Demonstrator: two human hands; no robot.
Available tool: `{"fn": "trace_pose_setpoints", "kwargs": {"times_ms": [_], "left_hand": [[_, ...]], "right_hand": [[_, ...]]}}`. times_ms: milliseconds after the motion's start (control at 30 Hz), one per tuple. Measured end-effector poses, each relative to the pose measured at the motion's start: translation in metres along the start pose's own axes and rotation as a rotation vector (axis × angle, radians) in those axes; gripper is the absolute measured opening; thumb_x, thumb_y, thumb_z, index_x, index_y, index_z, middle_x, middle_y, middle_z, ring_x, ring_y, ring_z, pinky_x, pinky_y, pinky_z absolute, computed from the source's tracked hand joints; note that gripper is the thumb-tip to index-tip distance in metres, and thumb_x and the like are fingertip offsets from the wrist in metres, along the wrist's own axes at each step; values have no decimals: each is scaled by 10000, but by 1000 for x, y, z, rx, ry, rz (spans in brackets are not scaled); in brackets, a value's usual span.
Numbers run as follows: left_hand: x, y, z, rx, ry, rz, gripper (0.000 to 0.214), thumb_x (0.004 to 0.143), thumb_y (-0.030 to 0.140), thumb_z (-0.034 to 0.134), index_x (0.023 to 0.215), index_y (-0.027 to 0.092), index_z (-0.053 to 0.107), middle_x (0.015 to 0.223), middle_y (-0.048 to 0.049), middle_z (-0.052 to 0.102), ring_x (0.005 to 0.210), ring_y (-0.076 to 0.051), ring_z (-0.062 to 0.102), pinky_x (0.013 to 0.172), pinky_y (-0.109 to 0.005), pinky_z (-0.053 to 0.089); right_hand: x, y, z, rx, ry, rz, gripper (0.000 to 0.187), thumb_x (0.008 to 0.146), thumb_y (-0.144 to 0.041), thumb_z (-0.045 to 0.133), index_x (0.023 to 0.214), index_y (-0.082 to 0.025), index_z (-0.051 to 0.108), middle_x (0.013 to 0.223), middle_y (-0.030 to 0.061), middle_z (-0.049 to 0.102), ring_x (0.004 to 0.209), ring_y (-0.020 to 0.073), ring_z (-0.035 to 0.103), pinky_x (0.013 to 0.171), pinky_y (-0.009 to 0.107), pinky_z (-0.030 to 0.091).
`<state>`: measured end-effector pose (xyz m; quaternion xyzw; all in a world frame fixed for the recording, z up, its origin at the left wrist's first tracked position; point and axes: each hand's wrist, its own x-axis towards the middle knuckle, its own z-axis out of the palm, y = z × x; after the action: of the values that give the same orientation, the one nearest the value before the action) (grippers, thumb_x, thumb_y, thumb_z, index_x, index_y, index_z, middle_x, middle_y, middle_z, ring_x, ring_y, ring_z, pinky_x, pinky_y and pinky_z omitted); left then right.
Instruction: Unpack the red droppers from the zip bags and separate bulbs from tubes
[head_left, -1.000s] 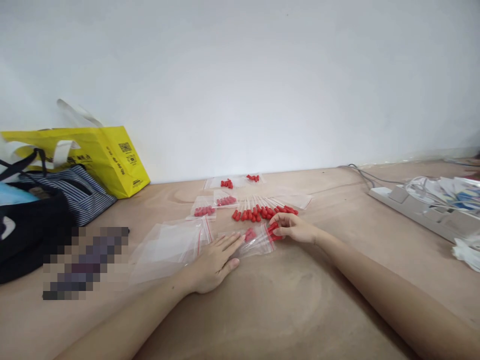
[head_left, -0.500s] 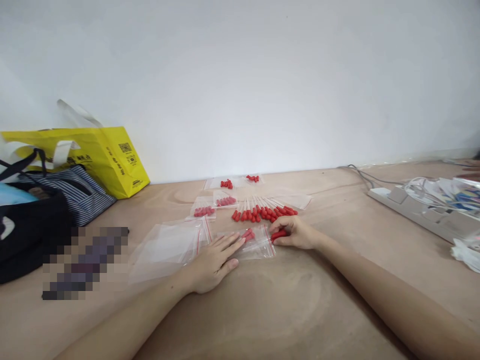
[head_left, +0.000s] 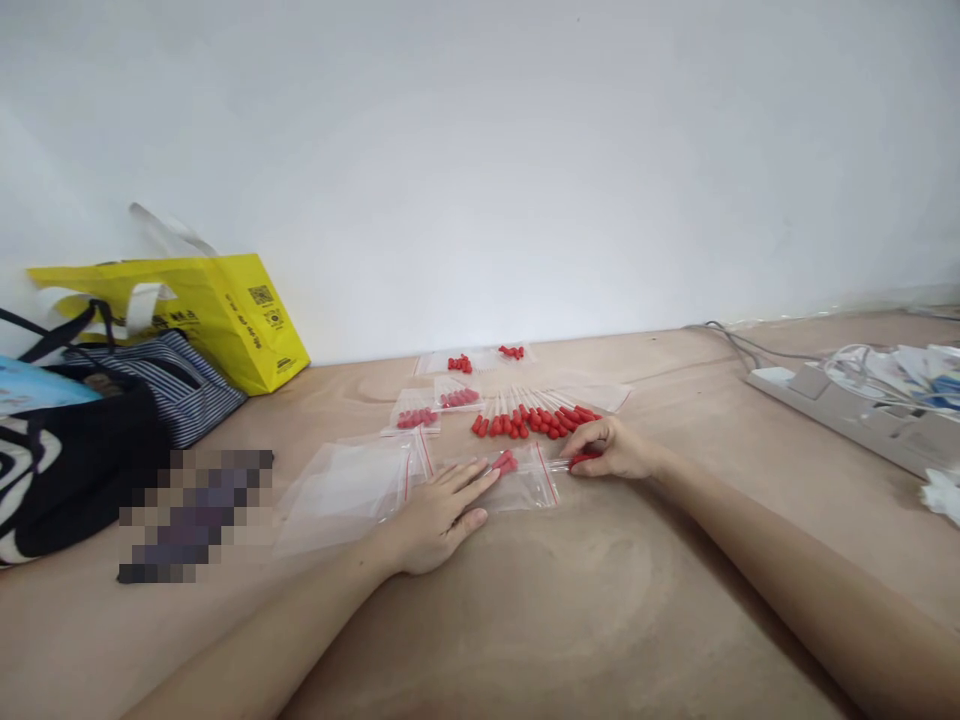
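Note:
My left hand (head_left: pixel 442 510) lies flat with its fingers extended, pressing on a clear zip bag (head_left: pixel 529 490) with a red seal line. Inside that bag a few red tips (head_left: pixel 505 462) show beside my fingertips. To the right of the bag's mouth, my right hand (head_left: pixel 619 448) pinches a red-tipped stick (head_left: pixel 581 460); its pale shaft points left toward the opening. Whether the shaft's end is inside the bag I cannot tell. Just beyond my hands, a fanned pile of red-tipped white sticks (head_left: pixel 536 420) has its tips facing me.
Flat clear zip bags (head_left: pixel 345 490) are stacked left of my left hand. Filled bags (head_left: pixel 416 415) lie farther back. A yellow bag (head_left: pixel 277 340), a striped pouch (head_left: pixel 199 390) and a black bag (head_left: pixel 97 450) stand left. At right sits a power strip (head_left: pixel 840 420) with cables.
My right hand has moved slightly right, away from the bag's mouth, and more of the stick's pale shaft now shows. My left hand stays on the bag. The view has shifted a little.

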<state>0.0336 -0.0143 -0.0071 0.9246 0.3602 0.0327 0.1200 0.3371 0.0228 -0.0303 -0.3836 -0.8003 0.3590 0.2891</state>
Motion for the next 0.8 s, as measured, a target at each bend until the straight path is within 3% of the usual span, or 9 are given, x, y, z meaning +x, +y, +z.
{"fn": "trace_pose_setpoints", "kwargs": {"times_ms": [167,267,400,500,633,800], "left_hand": [[0,-1,-1,-13,4,-2,467,895,399,279,1345,291,221,1426,-17,221,1294,-213,217,1049,-457,193],[0,-3,-1,-17,8,8,462,896,392,282,1345,302,215,1426,-5,223,1294,-203,219,1050,-446,197],[0,-3,0,-14,23,12,459,895,389,289,1341,303,225,1424,-3,230,1290,-201,226,1046,-442,207],[0,-3,1,-17,30,12,458,894,389,291,1340,299,234,1422,-7,237,1289,-203,231,1045,-440,212],[0,-3,1,-33,44,16,453,890,380,306,1333,300,253,1418,-11,247,1284,-215,241,1044,-448,213],[0,-2,0,-40,37,14,451,891,384,301,1333,308,251,1420,-13,242,1283,-216,245,1043,-451,212]], "right_hand": [[-1,3,-6,-57,-66,38,416,587,-377,710,956,-193,651,844,16,617,759,136,572,691,241,454],[-2,-2,-8,-108,-98,75,353,609,-374,692,907,-186,666,754,1,602,673,117,552,608,220,440],[-5,-10,-12,-185,-63,-8,226,634,-284,662,842,-202,696,774,8,625,699,128,563,644,230,442],[-6,-12,-14,-233,-36,-30,241,629,-234,640,861,-215,701,773,11,638,689,132,567,645,237,443],[-6,-5,-17,-118,22,2,261,629,-239,616,870,-187,703,731,21,647,628,120,556,588,224,442],[-13,-2,-35,75,172,171,335,663,-345,615,923,-142,673,538,-7,585,461,88,478,455,218,397]]}}
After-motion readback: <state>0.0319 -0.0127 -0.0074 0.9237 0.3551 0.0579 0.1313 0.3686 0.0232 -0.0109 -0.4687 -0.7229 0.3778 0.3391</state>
